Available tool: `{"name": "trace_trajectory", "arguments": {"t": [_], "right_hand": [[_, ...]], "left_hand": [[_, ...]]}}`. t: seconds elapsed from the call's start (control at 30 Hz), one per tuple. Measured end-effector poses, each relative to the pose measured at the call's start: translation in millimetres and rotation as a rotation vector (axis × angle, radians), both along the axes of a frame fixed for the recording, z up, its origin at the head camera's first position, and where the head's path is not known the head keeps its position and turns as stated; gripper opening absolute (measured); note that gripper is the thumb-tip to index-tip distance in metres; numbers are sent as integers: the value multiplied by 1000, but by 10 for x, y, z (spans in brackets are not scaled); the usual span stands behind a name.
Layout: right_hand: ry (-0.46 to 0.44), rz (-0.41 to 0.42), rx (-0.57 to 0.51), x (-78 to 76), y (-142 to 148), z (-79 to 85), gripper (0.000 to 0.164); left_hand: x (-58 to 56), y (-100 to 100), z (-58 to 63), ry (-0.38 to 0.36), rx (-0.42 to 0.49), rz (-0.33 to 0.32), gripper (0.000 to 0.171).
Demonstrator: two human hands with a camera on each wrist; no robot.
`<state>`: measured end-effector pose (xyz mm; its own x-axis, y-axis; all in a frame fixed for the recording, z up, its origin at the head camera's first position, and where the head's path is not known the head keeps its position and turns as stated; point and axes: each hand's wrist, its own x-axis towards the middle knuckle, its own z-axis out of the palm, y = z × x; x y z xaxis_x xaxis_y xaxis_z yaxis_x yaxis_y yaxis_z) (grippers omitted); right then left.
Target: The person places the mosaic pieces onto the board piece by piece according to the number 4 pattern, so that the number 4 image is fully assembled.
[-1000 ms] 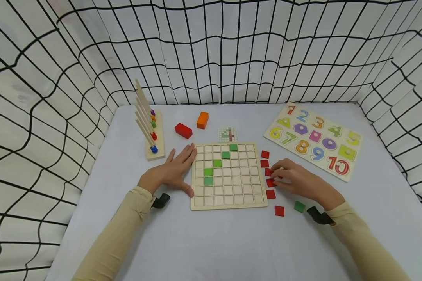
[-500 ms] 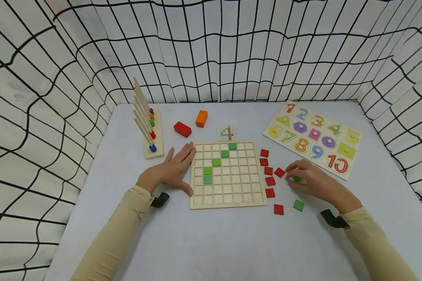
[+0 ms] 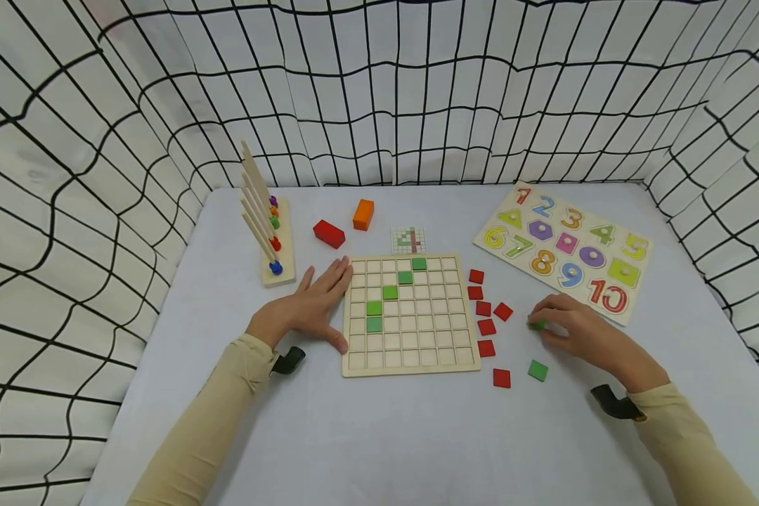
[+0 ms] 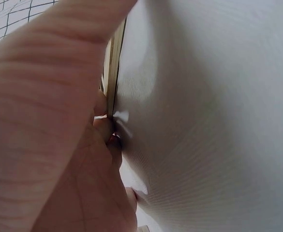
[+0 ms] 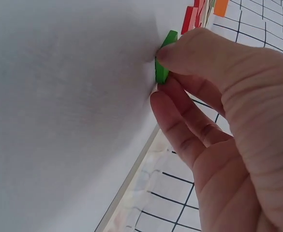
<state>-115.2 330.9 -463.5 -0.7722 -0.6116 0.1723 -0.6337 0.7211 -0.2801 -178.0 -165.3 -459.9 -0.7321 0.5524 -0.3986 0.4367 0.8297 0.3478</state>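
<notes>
In the head view, my left hand (image 3: 306, 307) rests on the table with fingers spread, fingertips and thumb touching the left edge of the wooden grid board (image 3: 412, 370). Several green tiles (image 3: 390, 292) lie in the board's squares. Right of the board, my right hand (image 3: 582, 337) pinches a green square tile (image 3: 536, 325) at the table surface. The right wrist view shows that green tile (image 5: 166, 58) tilted between thumb and fingers. Another green tile (image 3: 537, 370) lies nearer the front, and several red tiles (image 3: 486, 327) line the board's right side.
A small pattern card (image 3: 408, 240) lies behind the board. Red (image 3: 329, 234) and orange (image 3: 363, 215) blocks stand back left, beside a pegged wooden stand (image 3: 280, 246). A number puzzle (image 3: 566, 249) lies back right. Black netting (image 3: 417, 105) surrounds the table.
My right hand has moved right from the red tiles to the green tile, which it now pinches. One red tile now lies apart from the row. The left hand stays put.
</notes>
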Motion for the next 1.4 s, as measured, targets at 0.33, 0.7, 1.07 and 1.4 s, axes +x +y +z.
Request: {"name": "trace_trajectory", "arguments": {"t": [0.33, 0.7, 1.07, 1.4], "right_hand": [[43, 50, -29, -37, -88, -11, 37], [-36, 121, -50, -121, -422, 45, 34], [-13, 235, -95, -216, -755, 9, 31], [-10, 310, -73, -284, -1104, 72, 24]], "left_hand": [[22, -2, 22, 3, -3, 9, 152], [4, -13, -9, -6, -6, 5, 152], [-16, -56, -67, -31, 69, -1, 158], [-2, -19, -28, -2, 18, 5, 151]]}}
